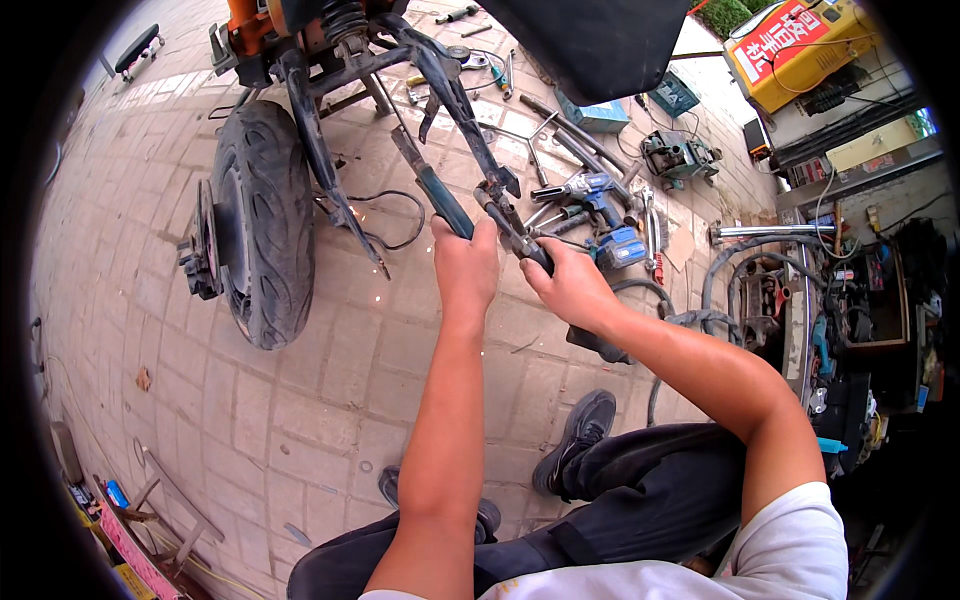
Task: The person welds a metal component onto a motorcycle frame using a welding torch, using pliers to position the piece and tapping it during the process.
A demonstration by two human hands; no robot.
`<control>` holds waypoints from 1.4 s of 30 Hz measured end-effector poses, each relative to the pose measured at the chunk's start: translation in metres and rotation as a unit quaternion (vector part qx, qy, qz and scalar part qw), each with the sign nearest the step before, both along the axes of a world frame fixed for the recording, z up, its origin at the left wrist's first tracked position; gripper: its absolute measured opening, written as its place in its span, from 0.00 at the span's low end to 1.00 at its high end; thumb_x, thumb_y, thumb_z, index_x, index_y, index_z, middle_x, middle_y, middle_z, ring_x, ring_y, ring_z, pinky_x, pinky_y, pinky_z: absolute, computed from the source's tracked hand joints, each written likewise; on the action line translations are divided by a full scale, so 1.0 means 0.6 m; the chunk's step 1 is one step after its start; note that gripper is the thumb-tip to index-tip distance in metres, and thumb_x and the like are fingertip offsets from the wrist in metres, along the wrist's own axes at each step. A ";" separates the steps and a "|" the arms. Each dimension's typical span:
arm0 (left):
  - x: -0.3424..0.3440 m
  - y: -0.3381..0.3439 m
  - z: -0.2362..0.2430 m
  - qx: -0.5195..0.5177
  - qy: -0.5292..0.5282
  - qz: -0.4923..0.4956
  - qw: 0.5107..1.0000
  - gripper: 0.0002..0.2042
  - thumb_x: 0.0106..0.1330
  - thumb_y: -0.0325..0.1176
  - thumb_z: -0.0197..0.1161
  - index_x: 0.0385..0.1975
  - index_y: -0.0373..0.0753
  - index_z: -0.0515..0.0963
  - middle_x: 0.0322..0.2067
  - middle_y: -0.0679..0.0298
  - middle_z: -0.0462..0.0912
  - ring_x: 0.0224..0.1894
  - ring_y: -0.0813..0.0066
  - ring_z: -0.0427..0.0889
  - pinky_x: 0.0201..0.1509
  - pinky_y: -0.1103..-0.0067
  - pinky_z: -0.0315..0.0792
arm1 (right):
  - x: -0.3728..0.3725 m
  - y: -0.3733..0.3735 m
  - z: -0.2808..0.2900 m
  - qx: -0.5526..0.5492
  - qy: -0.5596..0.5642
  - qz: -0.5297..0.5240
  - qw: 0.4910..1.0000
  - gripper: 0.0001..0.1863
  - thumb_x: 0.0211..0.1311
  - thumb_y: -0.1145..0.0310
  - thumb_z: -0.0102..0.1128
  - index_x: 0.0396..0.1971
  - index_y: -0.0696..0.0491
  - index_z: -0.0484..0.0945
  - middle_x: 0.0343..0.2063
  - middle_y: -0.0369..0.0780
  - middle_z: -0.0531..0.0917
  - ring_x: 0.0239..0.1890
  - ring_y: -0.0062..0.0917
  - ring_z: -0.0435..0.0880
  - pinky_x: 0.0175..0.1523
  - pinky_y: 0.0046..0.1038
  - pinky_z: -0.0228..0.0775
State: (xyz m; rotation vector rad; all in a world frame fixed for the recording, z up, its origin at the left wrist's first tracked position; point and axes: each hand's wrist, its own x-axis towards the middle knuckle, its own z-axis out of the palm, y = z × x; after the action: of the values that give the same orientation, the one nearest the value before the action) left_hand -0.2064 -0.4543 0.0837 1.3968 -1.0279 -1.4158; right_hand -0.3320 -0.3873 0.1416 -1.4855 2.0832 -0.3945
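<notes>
My left hand (466, 262) is closed around the dark green handle (445, 202) of a long tool. A flat metal end sticks out from it toward the vehicle; its exact kind is unclear. My right hand (568, 282) grips a tool with a dark handle and a metal shank (512, 232), which meets the lower end of the dark, worn fork arm (455, 112) of an orange two-wheeler. I cannot tell whether the shank touches the arm. A second fork arm (318, 160) hangs to the left. Beside it stands a detached wheel with a black tyre (265, 225).
Right of my hands lie a blue cordless impact wrench (603, 205), a four-way lug wrench (540, 140) and several hand tools. Behind them sit a green machine (680, 155) and a teal box (593, 113). A yellow machine (805, 55) stands far right. A black cable (405, 240) loops under the fork.
</notes>
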 end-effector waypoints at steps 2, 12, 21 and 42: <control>0.001 0.002 0.005 -0.004 -0.007 -0.003 1.000 0.24 0.58 0.40 0.58 0.46 0.25 0.66 0.34 0.44 0.80 0.38 0.51 0.81 0.47 0.66 0.71 | -0.007 0.000 0.011 0.003 0.004 0.003 1.000 0.24 0.63 0.58 0.58 0.52 0.61 0.74 0.30 0.52 0.83 0.34 0.42 0.83 0.42 0.37 0.73; 0.007 -0.002 -0.010 -0.014 -0.006 0.025 1.000 0.19 0.59 0.38 0.59 0.41 0.29 0.67 0.30 0.51 0.77 0.34 0.59 0.77 0.42 0.69 0.70 | -0.003 0.037 -0.019 0.035 -0.059 0.081 0.994 0.22 0.65 0.60 0.57 0.51 0.61 0.73 0.30 0.51 0.82 0.34 0.40 0.82 0.42 0.36 0.71; 0.027 -0.003 -0.006 -0.041 -0.052 0.027 0.997 0.20 0.60 0.39 0.58 0.41 0.27 0.67 0.33 0.44 0.79 0.37 0.49 0.79 0.47 0.65 0.70 | 0.013 0.052 -0.232 -0.046 -0.060 0.051 0.996 0.34 0.56 0.54 0.67 0.55 0.61 0.69 0.51 0.57 0.76 0.54 0.48 0.75 0.60 0.39 0.67; 0.024 0.004 -0.035 0.001 -0.067 0.010 0.998 0.21 0.59 0.40 0.59 0.44 0.29 0.67 0.33 0.48 0.79 0.37 0.53 0.80 0.47 0.66 0.71 | -0.140 -0.126 -0.241 0.092 -0.382 -0.023 0.919 0.09 0.49 0.69 0.67 0.23 0.57 0.76 0.17 0.35 0.76 0.17 0.19 0.73 0.21 0.24 0.63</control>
State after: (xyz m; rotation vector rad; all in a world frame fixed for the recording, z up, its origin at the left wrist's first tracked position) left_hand -0.1917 -0.4521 0.0629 1.5155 -1.0942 -1.3243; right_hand -0.4161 -0.4631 -0.0029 -0.9488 1.4725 -0.6530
